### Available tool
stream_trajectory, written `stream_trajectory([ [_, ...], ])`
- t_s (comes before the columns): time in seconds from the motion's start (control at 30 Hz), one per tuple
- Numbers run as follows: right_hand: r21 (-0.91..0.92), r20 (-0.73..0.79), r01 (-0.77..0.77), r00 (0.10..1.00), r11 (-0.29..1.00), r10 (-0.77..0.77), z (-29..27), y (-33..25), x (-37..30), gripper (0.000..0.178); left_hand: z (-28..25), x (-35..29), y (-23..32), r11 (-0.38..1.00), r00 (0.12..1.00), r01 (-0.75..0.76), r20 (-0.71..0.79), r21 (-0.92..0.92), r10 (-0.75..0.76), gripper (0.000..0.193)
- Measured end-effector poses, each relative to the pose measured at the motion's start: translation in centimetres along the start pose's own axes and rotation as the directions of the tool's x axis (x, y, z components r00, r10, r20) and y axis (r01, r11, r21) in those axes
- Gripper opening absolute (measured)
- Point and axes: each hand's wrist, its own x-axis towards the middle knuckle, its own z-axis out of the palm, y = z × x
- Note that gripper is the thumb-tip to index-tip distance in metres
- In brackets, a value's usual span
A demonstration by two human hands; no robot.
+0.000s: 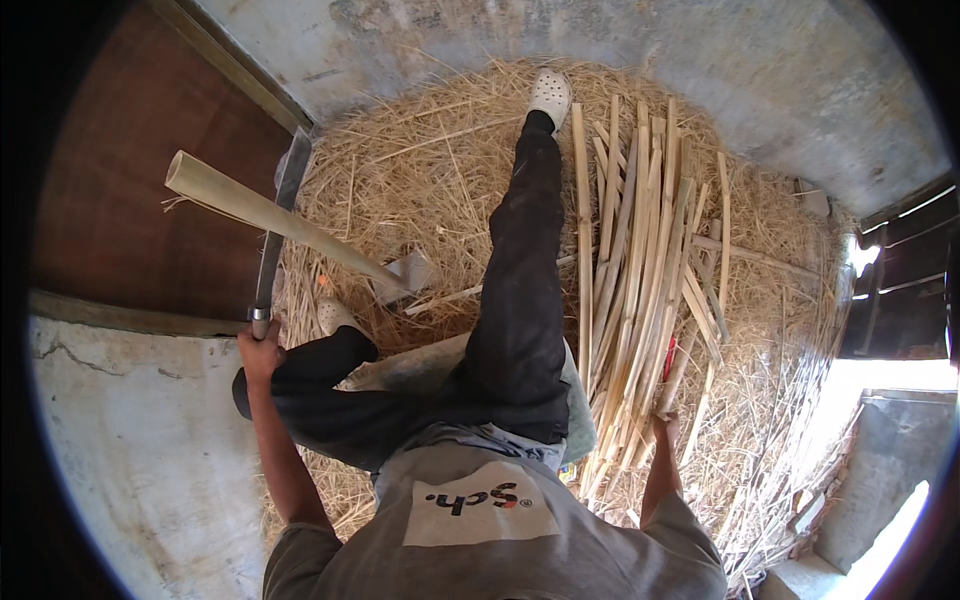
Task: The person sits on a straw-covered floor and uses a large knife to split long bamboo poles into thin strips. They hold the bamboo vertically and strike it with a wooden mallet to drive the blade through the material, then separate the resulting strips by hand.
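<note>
My left hand (262, 352) is closed round the handle of a long-bladed knife (272, 255). Its flat metal blade points away from me, along the left wall. A thick bamboo pole (285, 222) slants across beside the blade, its cut end raised and its other end down by a pale block (405, 275). At my right side, a pile of split bamboo strips (640, 260) lies lengthwise on the straw. My right hand (665, 428) is closed on the near end of a thicker bamboo stick (679, 375) at the edge of that pile; its fingers are partly hidden.
Loose straw and shavings (430, 170) cover the floor. A concrete wall (700, 50) bounds the far side; a brown door panel (130, 150) stands at left. My legs stretch over a low padded seat (580, 420). A red object (669, 358) shows beside the strips. Light enters at right.
</note>
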Motion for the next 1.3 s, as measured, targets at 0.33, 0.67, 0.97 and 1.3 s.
stream_trajectory([
  [0.33, 0.374, 0.086, -0.138, 0.990, 0.917, 0.114, -2.4, -4.9, -5.0, 0.024, 0.6, 1.3, -0.1, 0.998, 0.999, -0.027, -0.016, 0.063, 0.028, 0.030],
  [0.67, 0.543, 0.568, -0.610, 0.773, 0.577, 0.282, -11.1, -7.3, -29.8, 0.011, 2.0, 4.5, 4.3, 0.964, 0.989, -0.139, -0.024, 0.227, 0.148, 0.039],
  [0.97, 0.043, -0.012, -0.094, 0.995, 0.995, 0.095, -7.7, -8.4, -41.5, 0.023, 2.1, 5.4, 3.5, 0.963, 0.987, -0.160, 0.036, 0.216, 0.156, 0.039],
  [1.3, 0.298, 0.132, 0.464, 0.845, 0.834, -0.517, -7.0, -32.8, -38.6, 0.017, 0.4, 3.3, 4.7, 0.939, 0.968, -0.244, -0.006, 0.242, 0.253, 0.030],
])
